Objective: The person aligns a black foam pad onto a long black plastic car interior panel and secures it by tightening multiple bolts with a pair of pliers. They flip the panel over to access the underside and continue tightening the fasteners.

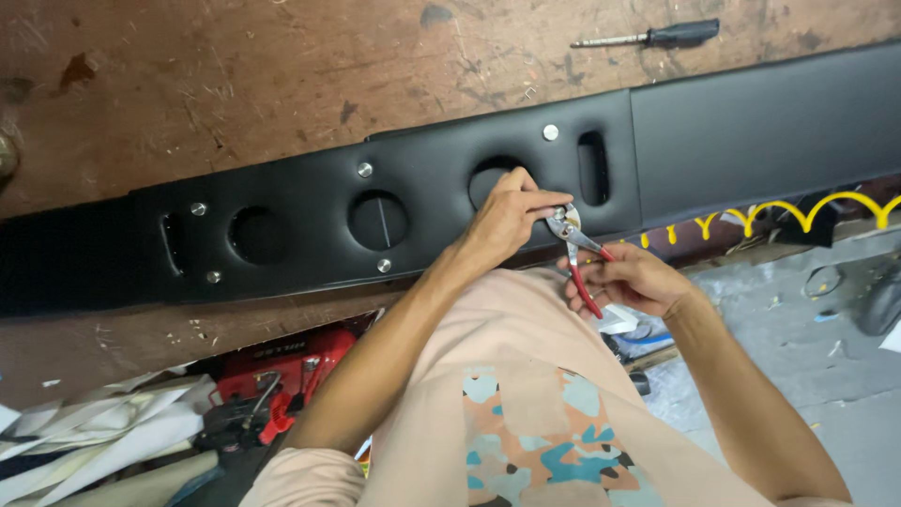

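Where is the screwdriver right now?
The screwdriver lies on the brown worktable at the head view's upper right, just beyond the black panel, away from both hands.

Single head-worn view: you look steeply down from close above your own arms and lap onto the near edge of the wooden workbench (282,75), facing its far side, with a strip of floor (807,376) visible at lower right

left arm: reached forward, elbow bent | left hand (507,218): knuckles up, fingers curled, thumb stretched right | right forearm: angled in from lower right | right hand (631,279): fingers wrapped in a closed grip, close beside left
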